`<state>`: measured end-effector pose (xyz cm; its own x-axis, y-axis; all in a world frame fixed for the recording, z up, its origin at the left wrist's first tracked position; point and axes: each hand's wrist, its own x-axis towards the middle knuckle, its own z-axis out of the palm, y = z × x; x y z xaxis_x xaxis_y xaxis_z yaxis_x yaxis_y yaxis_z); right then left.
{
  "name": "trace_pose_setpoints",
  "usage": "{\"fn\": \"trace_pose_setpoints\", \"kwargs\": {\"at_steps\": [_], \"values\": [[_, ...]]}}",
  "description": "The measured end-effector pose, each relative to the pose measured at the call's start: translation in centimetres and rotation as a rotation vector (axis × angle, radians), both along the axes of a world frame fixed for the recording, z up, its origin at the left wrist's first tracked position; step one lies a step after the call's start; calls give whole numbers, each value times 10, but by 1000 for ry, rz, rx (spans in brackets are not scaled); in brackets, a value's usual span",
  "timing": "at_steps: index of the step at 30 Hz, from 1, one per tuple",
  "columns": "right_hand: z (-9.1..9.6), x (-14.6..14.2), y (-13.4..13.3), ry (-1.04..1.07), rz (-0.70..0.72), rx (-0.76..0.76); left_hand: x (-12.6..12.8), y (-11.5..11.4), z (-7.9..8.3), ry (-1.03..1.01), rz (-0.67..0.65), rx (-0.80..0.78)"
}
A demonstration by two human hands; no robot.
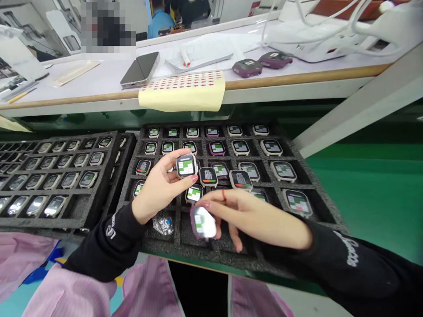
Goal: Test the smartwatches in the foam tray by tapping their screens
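My left hand grips a light-framed smartwatch between thumb and fingers, its lit green-and-white screen facing up. Lower down, my right hand is closed on a purple-framed smartwatch, whose screen shines with glare. Both are held above a dark foam tray with lit watches in many compartments. Between my hands, a watch with a dark, text-filled screen and a similar one sit higher than the others. A small clear plastic bag lies in a front compartment, below my left wrist.
More foam trays of watches are stacked at left. On the shelf behind are a phone, a yellow sticker sheet, papers and two purple watch pieces. A slanted white post stands at right. A person in blue is beyond.
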<state>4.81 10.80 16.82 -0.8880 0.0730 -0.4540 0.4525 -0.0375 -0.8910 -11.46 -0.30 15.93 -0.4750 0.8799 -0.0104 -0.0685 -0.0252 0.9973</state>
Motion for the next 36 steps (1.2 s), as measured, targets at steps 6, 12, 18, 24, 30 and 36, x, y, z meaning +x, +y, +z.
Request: {"fn": "trace_pose_setpoints", "kwargs": {"at_steps": [6,12,18,24,30,36], "values": [[-4,3,26,157,-411,-92,5,-2,2,123,1,-20],[-6,3,27,271,-434,-83,8,-4,3,99,-78,-27],[-6,1,22,303,-423,-86,9,-5,8,85,-86,-41],[-7,2,21,317,-480,-78,10,-8,9,24,-130,-29],[-3,2,21,327,-428,-39,9,-9,8,0,-154,0],[-1,3,20,369,-431,-27,11,-8,9,-8,-158,21]]}}
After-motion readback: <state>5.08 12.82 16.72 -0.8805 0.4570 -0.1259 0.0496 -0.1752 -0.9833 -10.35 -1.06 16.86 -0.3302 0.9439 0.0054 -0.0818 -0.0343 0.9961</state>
